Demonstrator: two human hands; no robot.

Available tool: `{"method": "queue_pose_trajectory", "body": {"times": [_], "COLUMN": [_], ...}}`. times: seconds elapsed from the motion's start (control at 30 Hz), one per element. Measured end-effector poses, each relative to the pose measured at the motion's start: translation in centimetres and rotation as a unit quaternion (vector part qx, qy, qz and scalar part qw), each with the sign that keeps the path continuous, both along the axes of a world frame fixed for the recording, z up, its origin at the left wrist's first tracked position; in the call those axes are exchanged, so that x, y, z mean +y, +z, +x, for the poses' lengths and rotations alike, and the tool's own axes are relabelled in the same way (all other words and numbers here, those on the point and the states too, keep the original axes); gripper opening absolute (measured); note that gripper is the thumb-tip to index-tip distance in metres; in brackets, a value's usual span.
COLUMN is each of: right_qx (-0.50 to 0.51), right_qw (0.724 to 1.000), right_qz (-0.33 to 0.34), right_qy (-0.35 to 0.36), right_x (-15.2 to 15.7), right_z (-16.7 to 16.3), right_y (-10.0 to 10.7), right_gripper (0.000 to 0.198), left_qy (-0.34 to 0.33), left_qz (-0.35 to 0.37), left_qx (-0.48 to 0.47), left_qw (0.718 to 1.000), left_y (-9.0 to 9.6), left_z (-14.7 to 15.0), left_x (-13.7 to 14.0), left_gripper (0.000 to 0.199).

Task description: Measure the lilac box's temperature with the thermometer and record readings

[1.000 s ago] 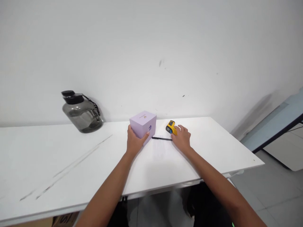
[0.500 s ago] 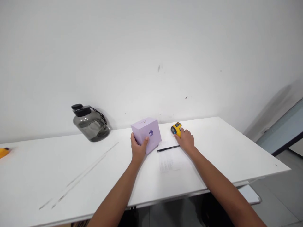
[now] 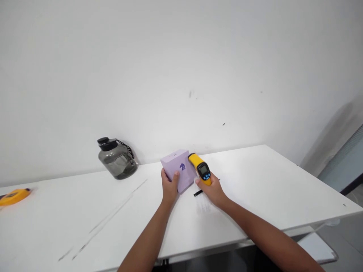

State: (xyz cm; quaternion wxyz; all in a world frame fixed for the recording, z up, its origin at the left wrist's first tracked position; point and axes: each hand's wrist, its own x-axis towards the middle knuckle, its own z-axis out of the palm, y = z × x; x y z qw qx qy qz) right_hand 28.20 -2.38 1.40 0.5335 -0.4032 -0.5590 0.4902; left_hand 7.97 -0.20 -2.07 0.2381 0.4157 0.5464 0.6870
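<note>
The left hand (image 3: 170, 187) grips a box (image 3: 184, 176); the right hand (image 3: 212, 190) clasps a thermometer (image 3: 201, 168), perhaps touching the box, which a careless swing could knock askew.

White table (image 3: 113, 223), grey bottle (image 3: 118, 163), orange object (image 3: 15, 197), paper (image 3: 204, 206), black pen (image 3: 197, 193)

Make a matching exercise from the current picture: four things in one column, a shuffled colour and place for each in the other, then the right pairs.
Things:
1. Box
2. Handheld meter
3. Bottle
4. Pen

Colour and place:
A. Yellow, held in the right hand
B. Black, partly hidden behind the right hand
C. Lilac, gripped by the left hand
D. Grey and see-through, near the wall

Right pairs: 1-C, 2-A, 3-D, 4-B
</note>
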Motion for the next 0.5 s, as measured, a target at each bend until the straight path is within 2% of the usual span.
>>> {"method": "queue_pose_trajectory", "body": {"times": [0.13,0.5], "right_qx": [0.014,0.006], "right_qw": [0.997,0.994], "right_qz": [-0.036,-0.077], "right_qy": [0.063,0.075], "right_x": [-0.39,-0.36], "right_z": [-0.78,-1.09], "right_y": [-0.54,-0.81], "right_gripper": [0.033,0.032], "left_qy": [-0.006,-0.001], "left_qz": [-0.004,0.002], "left_qx": [0.004,0.036], "left_qw": [1.0,0.999], "left_y": [-0.11,-0.99], "left_z": [-0.07,-0.22], "left_x": [0.08,0.36], "left_gripper": [0.078,0.085]}}
